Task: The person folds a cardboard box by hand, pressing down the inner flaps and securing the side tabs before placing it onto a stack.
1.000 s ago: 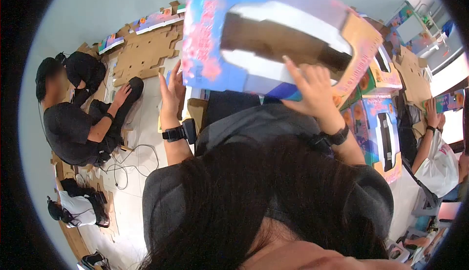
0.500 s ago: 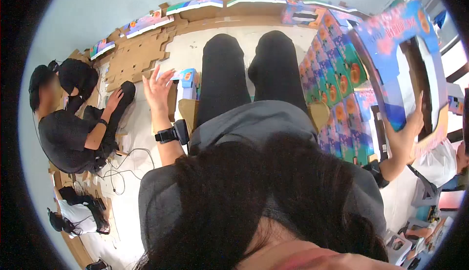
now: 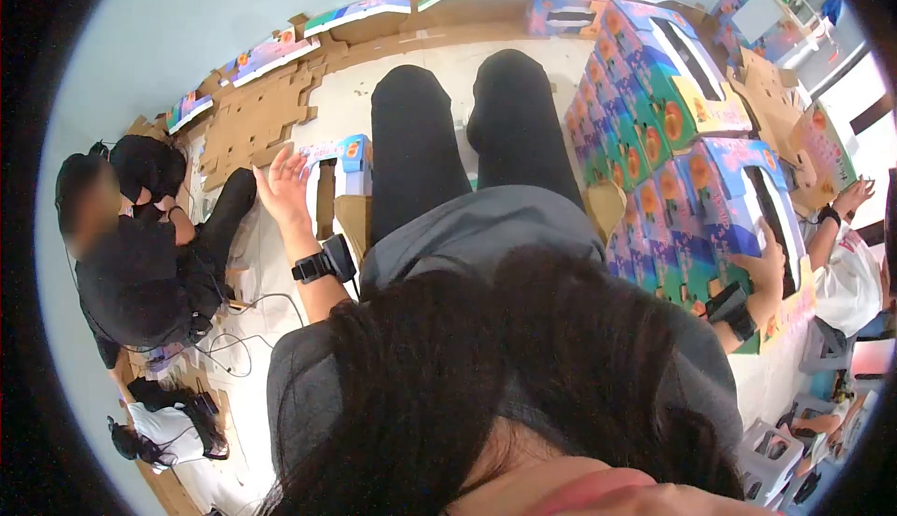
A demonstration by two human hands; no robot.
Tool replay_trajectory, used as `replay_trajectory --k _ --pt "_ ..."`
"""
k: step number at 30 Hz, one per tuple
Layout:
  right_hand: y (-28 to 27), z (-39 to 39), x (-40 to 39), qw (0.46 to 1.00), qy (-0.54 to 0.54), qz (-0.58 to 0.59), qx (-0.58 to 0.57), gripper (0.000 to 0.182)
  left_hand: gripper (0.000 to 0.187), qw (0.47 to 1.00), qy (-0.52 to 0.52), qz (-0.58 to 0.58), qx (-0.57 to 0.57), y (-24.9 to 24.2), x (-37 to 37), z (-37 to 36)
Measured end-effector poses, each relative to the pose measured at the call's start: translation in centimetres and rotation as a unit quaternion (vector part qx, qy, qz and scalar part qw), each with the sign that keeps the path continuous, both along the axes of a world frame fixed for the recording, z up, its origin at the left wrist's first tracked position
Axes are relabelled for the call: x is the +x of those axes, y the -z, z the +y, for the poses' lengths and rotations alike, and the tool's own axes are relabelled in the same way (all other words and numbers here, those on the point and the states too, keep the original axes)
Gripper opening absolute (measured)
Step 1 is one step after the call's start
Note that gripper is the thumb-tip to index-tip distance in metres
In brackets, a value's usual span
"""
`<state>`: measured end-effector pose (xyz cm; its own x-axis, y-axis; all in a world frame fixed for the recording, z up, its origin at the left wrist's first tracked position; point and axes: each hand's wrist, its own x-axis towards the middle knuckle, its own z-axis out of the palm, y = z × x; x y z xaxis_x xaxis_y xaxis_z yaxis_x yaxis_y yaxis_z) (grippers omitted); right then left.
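Beside my left knee, my left hand (image 3: 284, 189) is raised with its fingers apart and nothing in it. A blue and white box (image 3: 351, 163) with a dark slot stands on the floor just right of that hand. On the other side, my right hand (image 3: 764, 268) rests on a colorful box (image 3: 738, 203), its fingers bent over the top by the long slot. This box sits in the nearer row of stacked printed boxes (image 3: 645, 110) with peach pictures. Black bands are on both my wrists.
Flat brown cardboard (image 3: 245, 128) lies at the left, and printed cartons (image 3: 360, 14) line the wall. Two people in black (image 3: 140, 273) sit at the left, another person (image 3: 168, 432) below them. A person in white (image 3: 848, 278) is at the right, near stools (image 3: 771, 460). Cables cross the floor.
The large box that my right hand held up tilted is now down in the nearer row, my hand still on it. The view has shifted slightly, and the person in white now shows more arm.
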<state>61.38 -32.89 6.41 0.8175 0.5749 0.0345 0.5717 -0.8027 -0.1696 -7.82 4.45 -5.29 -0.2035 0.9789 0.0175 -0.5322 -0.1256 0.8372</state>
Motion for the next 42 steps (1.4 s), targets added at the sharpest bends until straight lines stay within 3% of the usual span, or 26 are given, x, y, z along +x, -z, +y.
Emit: replay_trajectory --k 2,5,9,10,12,14,15,16,18,20,22,24,28,30,32,33,34,35,36,37,39,40,42 --pt "2.5 -0.1 3.1 0.998 -0.037 0.050 0.003 0.107 0.077 1.000 0.001 0.002 -0.004 0.1 0.0 0.1" --pt "4.8 1.0 3.4 0.997 0.014 0.030 -0.073 0.107 0.075 1.000 0.008 0.001 -0.008 0.5 -0.5 0.3" --pt "2.3 4.8 1.2 0.985 0.002 -0.165 -0.054 0.092 0.074 1.000 -0.003 0.004 -0.012 0.3 -0.4 0.3" --pt "-0.2 6.9 -1.4 0.989 -0.066 -0.128 -0.013 0.078 0.074 1.000 -0.007 0.010 -0.014 0.4 -0.4 0.2" --pt "0.5 10.5 -2.5 0.943 -0.260 -0.119 0.169 0.064 0.068 0.999 -0.021 0.028 -0.024 0.6 -0.4 0.3" --pt "-2.5 15.6 -10.4 0.952 -0.283 0.068 0.092 0.049 0.063 0.994 -0.064 0.073 -0.049 0.8 0.0 0.4" --pt "-0.6 17.9 -11.9 0.926 -0.366 0.010 0.091 0.046 0.047 0.993 -0.084 0.075 -0.041 1.3 -0.1 0.4" --pt "2.3 19.8 -13.5 0.889 -0.446 -0.049 0.091 0.044 0.043 0.990 -0.097 0.092 -0.045 1.5 -0.1 0.3" --pt "4.4 21.6 -20.3 0.841 -0.532 0.022 0.101 0.048 0.035 0.983 -0.123 0.128 -0.052 1.7 -0.6 0.2" --pt "2.9 22.9 -23.5 0.807 -0.537 0.244 -0.019 0.052 0.031 0.984 -0.139 0.098 -0.056 2.1 -1.5 0.7" --pt "6.0 25.2 -22.0 0.806 -0.573 0.094 0.114 0.060 0.033 0.982 -0.153 0.102 -0.039 2.7 -2.5 0.5" --pt "5.4 25.7 -20.8 0.856 -0.502 0.103 0.071 0.066 0.034 0.978 -0.181 0.086 -0.055 3.2 -4.1 0.1" --pt "9.7 26.7 -18.4 0.873 -0.478 0.091 0.043 0.067 0.037 0.970 -0.217 0.057 -0.094 6.8 -7.4 0.3" --pt "8.5 26.0 -19.2 0.884 -0.393 0.254 -0.006 0.081 0.039 0.955 -0.245 0.092 -0.142 9.5 -9.3 0.7" --pt "5.5 25.1 -20.3 0.866 -0.315 0.381 -0.071 0.090 0.046 0.939 -0.222 0.210 -0.159 19.3 -13.9 3.3" --pt "6.4 25.3 -19.9 0.877 -0.274 0.383 -0.091 0.104 0.048 0.923 -0.216 0.260 -0.184 19.7 -13.5 3.3" --pt "7.2 25.4 -19.8 0.878 -0.268 0.387 -0.086 0.105 0.052 0.860 -0.139 0.420 -0.255 20.3 -13.2 2.9" --pt "7.8 25.5 -19.8 0.880 -0.260 0.391 -0.079 0.107 0.058 0.871 -0.048 0.437 -0.217 22.1 -12.7 2.4" --pt "8.1 25.5 -19.8 0.881 -0.251 0.394 -0.073 0.108 0.060 0.793 0.013 0.543 -0.277 23.5 -11.9 2.6" --pt "8.1 25.6 -19.7 0.882 -0.252 0.391 -0.080 0.108 0.059 0.652 0.140 0.695 -0.269 20.6 -9.8 1.3" --pt "8.2 26.1 -19.6 0.882 -0.256 0.386 -0.093 0.109 0.068 0.554 0.228 0.768 -0.228 27.1 -11.6 0.8" --pt "8.5 26.2 -19.5 0.882 -0.258 0.381 -0.102 0.110 0.073 0.476 0.236 0.786 -0.318 24.0 -8.6 -0.8" --pt "8.8 26.7 -19.0 0.883 -0.263 0.369 -0.122 0.110 0.086 0.426 0.291 0.767 -0.380 26.2 -7.9 -0.5"
